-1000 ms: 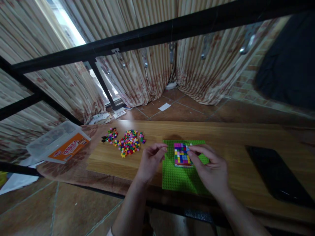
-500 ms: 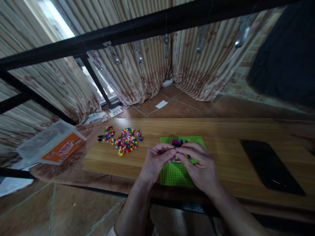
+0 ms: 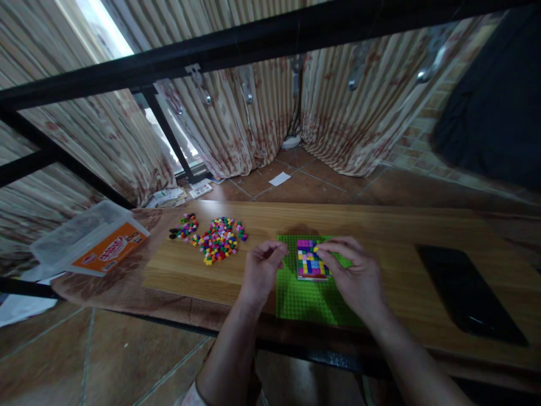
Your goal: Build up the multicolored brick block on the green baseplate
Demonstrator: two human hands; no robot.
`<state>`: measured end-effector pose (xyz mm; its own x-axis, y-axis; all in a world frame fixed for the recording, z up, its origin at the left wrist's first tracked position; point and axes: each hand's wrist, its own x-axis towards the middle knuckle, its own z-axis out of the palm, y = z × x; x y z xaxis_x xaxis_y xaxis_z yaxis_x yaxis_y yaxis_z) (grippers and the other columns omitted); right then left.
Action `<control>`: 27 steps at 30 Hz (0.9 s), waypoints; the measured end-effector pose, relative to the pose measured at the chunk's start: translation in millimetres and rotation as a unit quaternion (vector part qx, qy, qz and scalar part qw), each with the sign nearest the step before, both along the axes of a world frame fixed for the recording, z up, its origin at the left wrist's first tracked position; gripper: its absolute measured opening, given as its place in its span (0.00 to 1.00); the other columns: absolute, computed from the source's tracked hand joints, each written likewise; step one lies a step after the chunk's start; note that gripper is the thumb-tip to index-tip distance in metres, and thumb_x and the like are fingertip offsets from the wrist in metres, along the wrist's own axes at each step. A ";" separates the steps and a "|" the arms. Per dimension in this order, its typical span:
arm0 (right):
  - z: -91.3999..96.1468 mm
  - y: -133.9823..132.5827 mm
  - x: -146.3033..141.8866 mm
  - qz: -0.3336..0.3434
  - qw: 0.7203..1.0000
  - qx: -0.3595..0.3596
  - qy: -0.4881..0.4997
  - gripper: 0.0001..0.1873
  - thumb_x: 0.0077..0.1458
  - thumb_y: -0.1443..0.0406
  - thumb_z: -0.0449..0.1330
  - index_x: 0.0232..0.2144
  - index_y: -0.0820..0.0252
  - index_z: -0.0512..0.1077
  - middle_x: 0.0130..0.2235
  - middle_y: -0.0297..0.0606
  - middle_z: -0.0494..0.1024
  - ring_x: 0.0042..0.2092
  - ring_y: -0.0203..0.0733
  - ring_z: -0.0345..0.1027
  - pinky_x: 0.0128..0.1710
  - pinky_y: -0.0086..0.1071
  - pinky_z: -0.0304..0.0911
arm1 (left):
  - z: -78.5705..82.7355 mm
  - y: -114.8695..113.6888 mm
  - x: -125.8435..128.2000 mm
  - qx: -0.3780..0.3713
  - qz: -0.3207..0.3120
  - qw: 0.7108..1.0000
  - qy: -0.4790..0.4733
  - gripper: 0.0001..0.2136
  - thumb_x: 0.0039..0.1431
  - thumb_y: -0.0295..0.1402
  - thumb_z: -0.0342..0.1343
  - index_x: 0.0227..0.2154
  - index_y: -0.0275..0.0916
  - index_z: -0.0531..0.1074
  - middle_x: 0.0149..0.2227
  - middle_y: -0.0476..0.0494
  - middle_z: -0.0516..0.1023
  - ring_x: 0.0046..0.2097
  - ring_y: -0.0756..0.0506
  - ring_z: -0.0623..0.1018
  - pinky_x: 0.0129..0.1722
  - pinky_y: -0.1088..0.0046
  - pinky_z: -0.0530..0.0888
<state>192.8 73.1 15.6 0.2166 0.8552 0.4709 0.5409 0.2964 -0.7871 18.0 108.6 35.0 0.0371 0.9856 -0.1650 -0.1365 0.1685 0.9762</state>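
Yellow plastic brick (image 3: 316,249): pinched by right hand (image 3: 359,274)
Left hand (image 3: 261,269): moved away from right, grip unclear
Multicoloured brick block (image 3: 307,261): mostly re-exposed

The light is rather dim, with daylight coming from the window (image 3: 107,25) at upper left, pale glare on the counter (image 3: 393,242), and stretched edges.

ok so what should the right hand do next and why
The right hand should probably press the small yellow toy brick down onto the multicoloured brick panel: the brick appears pinched between thumb and fingers, at the panel's upper right part, though whether it is already seated can't be told. The panel sits over the green studded baseplate.
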 end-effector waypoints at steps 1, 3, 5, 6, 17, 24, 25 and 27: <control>-0.2 0.6 -0.3 0.005 1.000 -0.006 -0.006 0.07 0.58 0.58 0.62 0.35 0.49 0.80 0.39 0.35 0.75 0.44 0.42 0.69 0.45 0.39 0.64 | -1.3 0.7 0.1 -0.005 -0.002 1.000 0.007 0.08 0.47 0.36 0.64 0.25 0.36 0.77 0.24 0.50 0.74 0.26 0.54 0.67 0.26 0.78 0.63; 0.5 1.0 -1.7 0.010 1.000 -0.012 -0.024 0.07 0.58 0.58 0.61 0.34 0.49 0.80 0.40 0.36 0.75 0.45 0.43 0.68 0.46 0.40 0.63 | -2.6 1.0 1.1 -0.013 -0.016 1.000 0.018 0.07 0.47 0.35 0.63 0.26 0.36 0.77 0.24 0.50 0.74 0.26 0.53 0.67 0.26 0.78 0.63; 1.9 0.8 -2.7 0.007 0.999 -0.009 -0.044 0.07 0.58 0.58 0.61 0.35 0.48 0.80 0.41 0.36 0.74 0.46 0.44 0.67 0.47 0.41 0.62 | -2.9 0.5 2.8 -0.017 -0.027 0.999 0.022 0.06 0.47 0.35 0.63 0.26 0.36 0.77 0.25 0.51 0.74 0.26 0.53 0.67 0.26 0.78 0.63; 2.5 0.7 -2.9 0.005 0.999 -0.005 -0.052 0.07 0.58 0.59 0.62 0.34 0.48 0.80 0.41 0.37 0.74 0.46 0.44 0.67 0.47 0.42 0.62 | -2.9 0.3 3.8 -0.019 -0.032 0.999 0.021 0.06 0.47 0.34 0.63 0.26 0.36 0.77 0.25 0.51 0.74 0.26 0.53 0.67 0.27 0.78 0.63; -6.3 7.9 -8.6 -0.016 0.998 -0.035 0.048 0.05 0.50 0.57 0.66 0.30 0.48 0.81 0.49 0.38 0.75 0.52 0.48 0.67 0.56 0.50 0.58 | -9.9 0.9 9.6 -0.020 -0.049 0.998 0.015 0.06 0.48 0.35 0.62 0.26 0.36 0.77 0.22 0.52 0.71 0.25 0.54 0.65 0.26 0.78 0.63; -11.4 14.2 -16.8 -0.011 0.961 -0.108 0.254 0.12 0.38 0.55 0.72 0.27 0.53 0.81 0.48 0.41 0.77 0.51 0.49 0.70 0.51 0.48 0.66 | -10.8 1.8 10.2 -0.019 -0.050 0.998 0.017 0.07 0.48 0.36 0.62 0.26 0.37 0.77 0.21 0.52 0.71 0.25 0.53 0.66 0.26 0.78 0.64; -11.2 14.3 -17.9 -0.011 0.953 -0.116 0.280 0.13 0.37 0.55 0.73 0.26 0.53 0.81 0.47 0.41 0.77 0.51 0.50 0.71 0.50 0.47 0.67 | -11.0 2.1 10.3 -0.018 -0.049 0.998 0.019 0.07 0.47 0.35 0.62 0.26 0.37 0.77 0.21 0.52 0.70 0.25 0.53 0.66 0.26 0.78 0.64; -10.6 14.3 -19.6 -0.012 0.936 -0.133 0.324 0.13 0.36 0.56 0.74 0.26 0.54 0.80 0.47 0.40 0.78 0.51 0.50 0.71 0.46 0.45 0.70 | -11.5 2.6 10.6 -0.015 -0.047 0.999 0.023 0.07 0.47 0.35 0.62 0.26 0.37 0.77 0.21 0.52 0.70 0.25 0.53 0.67 0.26 0.77 0.64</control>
